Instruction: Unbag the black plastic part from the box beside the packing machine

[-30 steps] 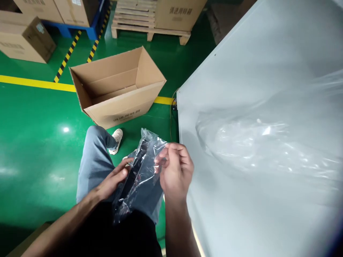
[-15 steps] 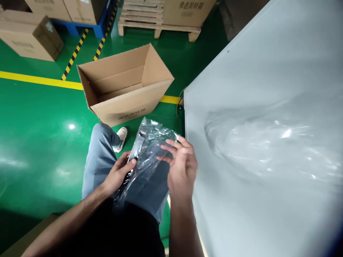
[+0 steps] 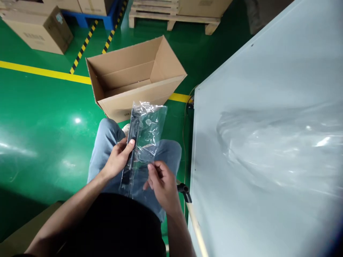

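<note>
Over the lap, near centre: left hand [image 3: 118, 162] wraps the long left edge of a clear plastic bag [image 3: 146, 134], thumb pressing a slim black bar [image 3: 132, 142] inside. Right hand [image 3: 160, 184] pinches the bag's near right side, fingers curled. Bag is crinkly, glossy film, standing upright. Open brown cardboard box [image 3: 136, 76] sits just beyond on the glossy green floor [image 3: 40, 121]. Flat grey table [image 3: 268, 107] at right.

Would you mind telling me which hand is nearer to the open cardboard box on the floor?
Left. The left hand grips the bagged black part just below the cardboard box; the right hand sits lower, farther back.
</note>
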### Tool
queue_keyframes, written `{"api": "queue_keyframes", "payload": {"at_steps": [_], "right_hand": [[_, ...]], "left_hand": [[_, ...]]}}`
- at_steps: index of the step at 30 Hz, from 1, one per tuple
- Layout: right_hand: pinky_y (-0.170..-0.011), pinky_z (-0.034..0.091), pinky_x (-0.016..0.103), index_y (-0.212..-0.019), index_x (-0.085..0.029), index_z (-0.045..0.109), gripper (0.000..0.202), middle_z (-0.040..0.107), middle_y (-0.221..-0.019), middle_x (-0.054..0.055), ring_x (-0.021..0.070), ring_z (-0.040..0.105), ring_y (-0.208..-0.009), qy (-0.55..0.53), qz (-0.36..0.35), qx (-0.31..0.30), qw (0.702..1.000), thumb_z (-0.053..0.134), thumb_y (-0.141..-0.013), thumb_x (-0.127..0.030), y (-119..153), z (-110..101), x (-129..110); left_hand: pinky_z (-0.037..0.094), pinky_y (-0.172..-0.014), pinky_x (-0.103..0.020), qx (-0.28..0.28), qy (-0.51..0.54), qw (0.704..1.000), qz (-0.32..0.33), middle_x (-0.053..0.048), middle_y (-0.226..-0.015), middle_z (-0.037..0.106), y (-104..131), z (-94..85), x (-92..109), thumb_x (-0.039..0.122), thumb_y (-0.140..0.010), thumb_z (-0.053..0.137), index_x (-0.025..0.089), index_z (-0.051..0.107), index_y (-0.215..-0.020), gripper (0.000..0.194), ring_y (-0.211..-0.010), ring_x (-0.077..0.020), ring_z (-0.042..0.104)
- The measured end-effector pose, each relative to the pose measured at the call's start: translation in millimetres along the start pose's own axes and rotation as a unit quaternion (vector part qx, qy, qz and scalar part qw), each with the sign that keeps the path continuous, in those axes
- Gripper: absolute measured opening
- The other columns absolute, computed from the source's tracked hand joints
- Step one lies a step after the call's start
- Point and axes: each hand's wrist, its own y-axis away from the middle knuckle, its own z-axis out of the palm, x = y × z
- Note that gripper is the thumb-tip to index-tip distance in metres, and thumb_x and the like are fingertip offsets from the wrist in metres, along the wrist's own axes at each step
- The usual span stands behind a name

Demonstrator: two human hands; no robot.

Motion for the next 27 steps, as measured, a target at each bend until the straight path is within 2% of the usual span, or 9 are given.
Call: {"api": "queue_keyframes", "payload": {"at_steps": [2, 4, 9, 11, 15, 18, 22, 25, 27], "right_hand": [[-0.046, 0.049, 0.025, -0.084, -0.024, 0.057, 0.039, 0.041, -0.051, -0.012, 0.0117, 0.053, -0.040, -0.014, 0.001, -0.040, 0.999, 0.065, -0.097, -0.060, -4.2, -9.5, -7.5], [-0.047, 0.049, 0.024, -0.085, -0.024, 0.058, 0.039, 0.042, -0.051, -0.011, 0.0110, 0.053, -0.042, -0.015, -0.009, -0.039, 0.999, 0.065, -0.097, -0.060, -6.6, -11.2, -11.1], [-0.063, 0.060, 0.028, -0.112, -0.022, 0.066, 0.051, 0.068, -0.082, 0.002, 0.0167, 0.069, -0.069, 0.012, -0.051, 0.008, 0.999, 0.067, -0.091, -0.069, -2.7, 4.6, -2.4], [-0.060, 0.059, 0.028, -0.109, -0.022, 0.067, 0.051, 0.069, -0.080, 0.003, 0.0177, 0.069, -0.067, 0.039, -0.039, 0.011, 0.998, 0.064, -0.093, -0.070, 0.8, 10.3, 3.2], [-0.049, 0.048, 0.028, -0.087, -0.023, 0.062, 0.049, 0.054, -0.053, -0.005, 0.0148, 0.056, -0.044, 0.072, -0.014, 0.043, 0.996, 0.050, -0.102, -0.068, 4.4, 13.3, 8.7], [-0.049, 0.046, 0.028, -0.086, -0.024, 0.061, 0.045, 0.054, -0.050, -0.006, 0.0151, 0.057, -0.044, 0.088, -0.031, 0.048, 0.995, 0.051, -0.103, -0.065, 4.0, 10.8, 7.7], [-0.052, 0.049, 0.028, -0.089, -0.024, 0.062, 0.043, 0.055, -0.050, -0.005, 0.0155, 0.059, -0.046, 0.087, -0.039, 0.031, 0.995, 0.051, -0.104, -0.063, 3.2, 4.6, 7.7], [-0.054, 0.052, 0.029, -0.094, -0.023, 0.066, 0.041, 0.059, -0.056, -0.004, 0.0158, 0.060, -0.050, 0.084, -0.045, 0.003, 0.995, 0.054, -0.103, -0.061, 0.6, -6.8, 10.7], [-0.060, 0.057, 0.030, -0.105, -0.023, 0.069, 0.040, 0.068, -0.072, 0.001, 0.0179, 0.067, -0.063, 0.091, -0.081, -0.002, 0.993, 0.063, -0.098, -0.061, -3.4, -16.8, 10.5]], "left_hand": [[0.057, -0.081, -0.032, -0.024, 0.051, 0.997, -0.049, -0.005, -0.084, 0.075, 0.3, -0.6, 5.3, 0.073, -0.089, 0.068, 0.016, 0.075, -0.104, 0.059, -0.082, -0.0220, 0.069], [0.057, -0.075, -0.030, -0.010, 0.080, 0.994, -0.073, -0.003, -0.077, 0.073, 0.0, 1.2, 8.5, 0.075, -0.085, 0.071, 0.016, 0.075, -0.101, 0.062, -0.072, -0.0194, 0.067], [0.056, -0.087, -0.029, 0.096, 0.054, 0.994, -0.009, -0.005, -0.103, 0.078, -4.9, 4.4, 11.4, 0.071, -0.087, 0.071, 0.018, 0.074, -0.110, 0.058, -0.098, -0.0229, 0.070], [0.055, -0.093, -0.031, 0.125, 0.037, 0.991, -0.004, -0.006, -0.105, 0.078, -7.3, 2.5, 11.0, 0.071, -0.088, 0.070, 0.019, 0.074, -0.108, 0.056, -0.106, -0.0249, 0.069], [0.057, -0.094, -0.034, 0.086, 0.059, 0.994, -0.034, -0.007, -0.102, 0.079, -10.3, -3.8, 8.0, 0.074, -0.088, 0.068, 0.017, 0.074, -0.110, 0.061, -0.106, -0.0274, 0.071], [0.060, -0.088, -0.035, 0.047, 0.105, 0.990, -0.077, -0.009, -0.094, 0.079, -10.8, -5.6, 6.5, 0.076, -0.086, 0.070, 0.015, 0.076, -0.106, 0.065, -0.097, -0.0272, 0.074], [0.060, -0.077, -0.035, 0.040, 0.130, 0.984, -0.113, -0.010, -0.088, 0.078, -10.1, -4.4, 8.3, 0.080, -0.083, 0.069, 0.013, 0.077, -0.105, 0.071, -0.088, -0.0266, 0.074], [0.058, -0.084, -0.035, 0.050, 0.073, 0.995, -0.044, -0.010, -0.098, 0.080, -8.1, -4.6, 11.0, 0.079, -0.086, 0.066, 0.014, 0.077, -0.112, 0.071, -0.097, -0.0281, 0.073], [0.055, -0.096, -0.036, 0.058, 0.023, 0.998, 0.021, -0.010, -0.113, 0.080, -4.5, -4.5, 11.8, 0.074, -0.091, 0.064, 0.016, 0.075, -0.121, 0.066, -0.111, -0.0293, 0.070]]}}
